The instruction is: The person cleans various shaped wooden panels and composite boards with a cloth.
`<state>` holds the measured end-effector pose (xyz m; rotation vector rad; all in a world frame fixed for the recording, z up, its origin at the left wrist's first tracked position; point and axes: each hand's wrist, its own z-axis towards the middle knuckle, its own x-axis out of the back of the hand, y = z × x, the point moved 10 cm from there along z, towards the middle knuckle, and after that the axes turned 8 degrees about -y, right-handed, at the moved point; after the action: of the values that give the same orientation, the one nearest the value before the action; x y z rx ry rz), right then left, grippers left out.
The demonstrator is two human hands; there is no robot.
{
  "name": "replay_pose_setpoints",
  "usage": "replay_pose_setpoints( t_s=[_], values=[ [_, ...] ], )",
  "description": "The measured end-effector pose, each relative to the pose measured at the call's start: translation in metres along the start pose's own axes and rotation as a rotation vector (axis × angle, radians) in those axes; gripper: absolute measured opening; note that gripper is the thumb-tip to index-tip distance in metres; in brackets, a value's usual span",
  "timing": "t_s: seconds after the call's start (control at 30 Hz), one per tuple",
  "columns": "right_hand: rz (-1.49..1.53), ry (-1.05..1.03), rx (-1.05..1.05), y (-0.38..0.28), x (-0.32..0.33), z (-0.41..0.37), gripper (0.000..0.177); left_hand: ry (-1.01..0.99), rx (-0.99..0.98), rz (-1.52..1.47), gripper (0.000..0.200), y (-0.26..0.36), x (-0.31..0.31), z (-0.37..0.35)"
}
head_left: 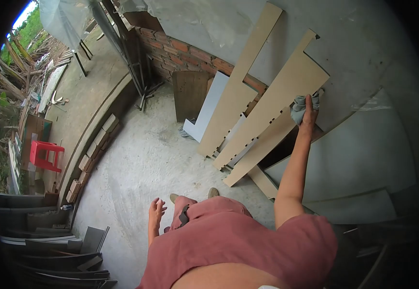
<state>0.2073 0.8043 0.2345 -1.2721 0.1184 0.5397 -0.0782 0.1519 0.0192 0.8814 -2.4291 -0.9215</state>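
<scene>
My right hand point(309, 115) is stretched out to the right, closed around a crumpled grey-green cloth point(298, 109). The cloth is up against the edge of a long beige panel point(273, 105) with a notched upper end. Beside it leans a second beige panel point(236, 85), with a smaller beige strip point(262, 144) lower down. Small dark notches run along the panels' edges. My left hand point(157, 210) hangs low by my left side over the concrete floor, its fingers loosely apart and nothing in them.
A white panel point(208, 103) and a brown board point(186, 91) lean by the brick wall point(180, 50). Large grey sheets point(359, 149) stand at right. Dark metal pieces point(60, 260) lie stacked lower left. Loose bricks point(90, 149) line a ledge, and a red stool point(47, 154) stands beyond.
</scene>
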Motion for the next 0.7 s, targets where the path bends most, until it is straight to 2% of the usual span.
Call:
replay_pose_setpoints(
  t_s=[0.03, 0.13, 0.2, 0.23, 0.27, 0.3, 0.33, 0.37, 0.4, 0.5, 0.53, 0.57, 0.63, 0.67, 0.7],
  values=[
    [0.024, -0.02, -0.013, -0.003, -0.006, -0.011, 0.023, -0.004, -0.103, -0.003, 0.063, 0.034, -0.009, 0.006],
    [0.107, -0.081, -0.072, -0.01, -0.038, -0.049, 0.022, -0.181, -0.398, -0.014, 0.064, 0.162, -0.059, -0.004],
    [0.169, -0.35, -0.107, -0.02, -0.082, -0.078, 0.021, -0.342, -0.61, 0.011, 0.078, 0.237, -0.092, -0.021],
    [-0.044, -0.179, -0.081, -0.03, -0.088, -0.092, 0.019, -0.41, -0.696, 0.021, 0.084, 0.277, -0.105, -0.042],
    [0.004, -0.209, -0.158, -0.036, -0.117, -0.116, 0.021, -0.464, -0.776, 0.037, 0.089, 0.307, -0.113, -0.052],
    [0.011, -0.325, -0.243, -0.027, -0.135, -0.132, 0.026, -0.479, -0.886, 0.059, 0.094, 0.339, -0.117, -0.072],
    [-0.016, -0.326, -0.424, -0.023, -0.155, -0.156, 0.033, -0.47, -1.016, 0.065, 0.101, 0.367, -0.119, -0.092],
    [-0.102, -0.324, -0.342, 0.0, -0.148, -0.153, 0.035, -0.443, -1.107, 0.089, 0.108, 0.387, -0.116, -0.108],
    [-0.191, -0.314, -0.26, 0.022, -0.141, -0.151, 0.037, -0.42, -1.18, 0.091, 0.11, 0.402, -0.11, -0.129],
    [-0.353, -0.467, -0.206, -0.002, -0.202, -0.188, 0.037, -0.516, -1.274, 0.068, 0.116, 0.41, -0.092, -0.172],
    [-0.357, -0.541, -0.213, -0.02, -0.235, -0.207, 0.037, -0.643, -1.18, -0.117, 0.116, 0.4, -0.086, -0.171],
    [-0.346, -0.56, -0.207, -0.029, -0.252, -0.22, 0.037, -0.6, -1.176, -0.17, 0.106, 0.392, -0.072, -0.18],
    [-0.262, -0.658, -0.44, -0.012, -0.281, -0.241, 0.048, -0.503, -1.142, -0.042, 0.091, 0.375, -0.054, -0.182],
    [-0.17, -0.82, -0.7, 0.035, -0.274, -0.25, 0.048, -0.475, -1.126, -0.148, 0.075, 0.37, -0.037, -0.18],
    [-0.172, -0.844, -0.7, 0.05, -0.284, -0.257, 0.048, -0.474, -1.151, -0.265, 0.059, 0.372, -0.017, -0.193]
  ],
)
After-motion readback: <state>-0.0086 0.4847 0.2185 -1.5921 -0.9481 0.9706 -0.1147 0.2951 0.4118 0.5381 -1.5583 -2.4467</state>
